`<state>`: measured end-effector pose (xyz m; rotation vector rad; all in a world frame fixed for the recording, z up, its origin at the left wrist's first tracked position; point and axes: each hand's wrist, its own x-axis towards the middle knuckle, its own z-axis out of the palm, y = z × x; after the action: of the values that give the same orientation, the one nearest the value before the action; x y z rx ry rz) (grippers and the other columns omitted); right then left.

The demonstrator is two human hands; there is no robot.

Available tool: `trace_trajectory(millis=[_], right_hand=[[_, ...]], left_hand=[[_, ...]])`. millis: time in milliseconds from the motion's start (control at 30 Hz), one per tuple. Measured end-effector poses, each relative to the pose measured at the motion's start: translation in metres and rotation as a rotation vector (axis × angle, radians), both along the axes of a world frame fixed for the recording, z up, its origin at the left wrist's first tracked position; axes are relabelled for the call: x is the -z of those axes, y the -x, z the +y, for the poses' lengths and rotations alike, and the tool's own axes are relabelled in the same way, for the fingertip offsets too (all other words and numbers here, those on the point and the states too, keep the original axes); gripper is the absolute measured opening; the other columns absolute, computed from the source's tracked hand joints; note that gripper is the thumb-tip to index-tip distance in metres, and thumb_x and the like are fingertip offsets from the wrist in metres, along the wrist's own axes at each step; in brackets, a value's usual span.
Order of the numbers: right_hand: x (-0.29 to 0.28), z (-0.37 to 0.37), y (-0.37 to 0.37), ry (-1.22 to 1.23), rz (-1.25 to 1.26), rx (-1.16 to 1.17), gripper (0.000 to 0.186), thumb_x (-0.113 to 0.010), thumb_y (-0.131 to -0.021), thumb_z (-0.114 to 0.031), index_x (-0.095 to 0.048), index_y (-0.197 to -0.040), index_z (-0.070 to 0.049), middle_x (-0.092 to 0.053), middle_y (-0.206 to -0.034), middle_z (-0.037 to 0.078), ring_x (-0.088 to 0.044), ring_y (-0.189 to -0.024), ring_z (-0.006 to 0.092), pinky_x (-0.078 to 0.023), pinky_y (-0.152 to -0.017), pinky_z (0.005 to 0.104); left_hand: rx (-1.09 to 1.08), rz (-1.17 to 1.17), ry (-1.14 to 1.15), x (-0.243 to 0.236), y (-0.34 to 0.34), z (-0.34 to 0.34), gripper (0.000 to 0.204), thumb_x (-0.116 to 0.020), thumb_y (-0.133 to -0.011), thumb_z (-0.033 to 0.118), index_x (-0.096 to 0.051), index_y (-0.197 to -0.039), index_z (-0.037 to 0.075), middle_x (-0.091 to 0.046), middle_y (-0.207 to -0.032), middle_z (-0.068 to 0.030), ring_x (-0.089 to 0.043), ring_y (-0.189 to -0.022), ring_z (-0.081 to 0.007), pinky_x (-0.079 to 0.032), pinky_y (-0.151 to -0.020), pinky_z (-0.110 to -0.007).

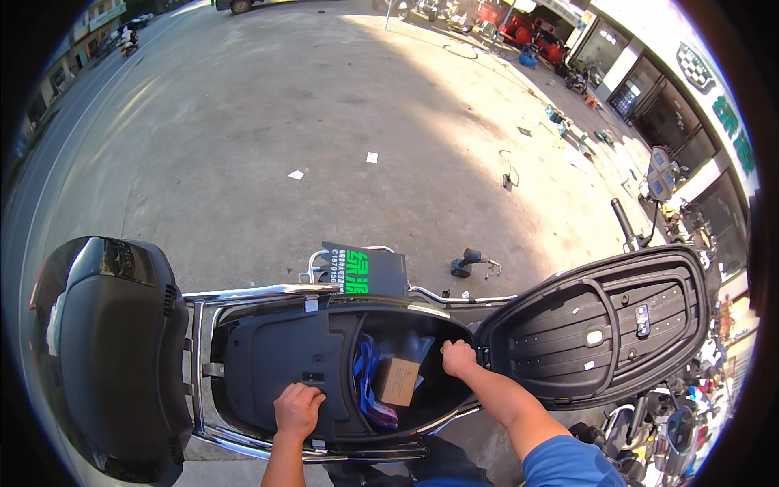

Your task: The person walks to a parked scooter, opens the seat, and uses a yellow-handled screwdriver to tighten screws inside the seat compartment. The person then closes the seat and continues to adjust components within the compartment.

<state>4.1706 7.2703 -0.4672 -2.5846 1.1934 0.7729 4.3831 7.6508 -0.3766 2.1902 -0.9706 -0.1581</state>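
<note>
An electric scooter stands before me with its seat tipped up to the right, underside showing. My left hand rests with curled fingers on the black plastic cover, just below a small latch slot; whatever is in those fingers is hidden. At the right end of the storage compartment, beside the seat hinge, my right hand is closed; what it grips is too small to make out. A brown cardboard box lies in the compartment beside a blue and purple bag.
A black top box sits on the scooter's left end, with chrome rails along the sides. Past the scooter, a cordless drill stands on the concrete. Tools and parts lie before the shopfront; a mirror rises behind the seat.
</note>
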Motion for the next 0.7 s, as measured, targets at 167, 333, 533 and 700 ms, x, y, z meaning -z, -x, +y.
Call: trace_trajectory(millis=[167,333,533,700], right_hand=[[-0.002,0.001,0.004,-0.129,0.032,0.216,0.043,-0.058,-0.108,-0.038,-0.072,-0.114,0.001,-0.070,-0.130,0.035,-0.069,-0.125,0.0460,-0.059,-0.097,0.0543],[-0.003,-0.004,0.014,-0.113,-0.173,0.539,0.050,-0.067,-0.104,-0.046,-0.069,-0.127,-0.002,-0.067,-0.140,0.031,-0.063,-0.133,0.0497,-0.052,-0.109,0.0561],[-0.004,-0.005,0.019,0.050,-0.003,-0.392,0.025,-0.062,-0.103,-0.021,-0.071,-0.120,-0.005,-0.069,-0.116,0.020,-0.067,-0.117,0.0415,-0.061,-0.095,0.0502],[0.001,-0.015,0.006,-0.090,-0.055,0.406,0.042,-0.059,-0.109,-0.038,-0.069,-0.121,0.000,-0.069,-0.131,0.035,-0.067,-0.127,0.0498,-0.056,-0.103,0.0555]], left_hand=[[0.010,-0.010,0.001,0.002,-0.001,0.001,0.013,-0.088,-0.078,0.010,-0.078,-0.086,0.007,-0.072,-0.084,-0.0064,-0.069,-0.081,-0.0305,-0.058,-0.071,-0.043],[0.005,0.002,-0.031,0.003,-0.001,-0.001,0.013,-0.087,-0.079,0.010,-0.078,-0.087,0.007,-0.071,-0.084,-0.0066,-0.069,-0.082,-0.0303,-0.058,-0.072,-0.044],[0.005,0.000,-0.015,0.004,0.000,0.000,0.013,-0.087,-0.078,0.008,-0.077,-0.087,0.006,-0.071,-0.084,-0.0063,-0.069,-0.082,-0.0291,-0.057,-0.070,-0.042],[0.013,-0.007,-0.003,0.007,-0.001,-0.001,0.014,-0.087,-0.078,0.009,-0.077,-0.086,0.006,-0.069,-0.083,-0.0057,-0.068,-0.080,-0.0286,-0.057,-0.069,-0.042]])
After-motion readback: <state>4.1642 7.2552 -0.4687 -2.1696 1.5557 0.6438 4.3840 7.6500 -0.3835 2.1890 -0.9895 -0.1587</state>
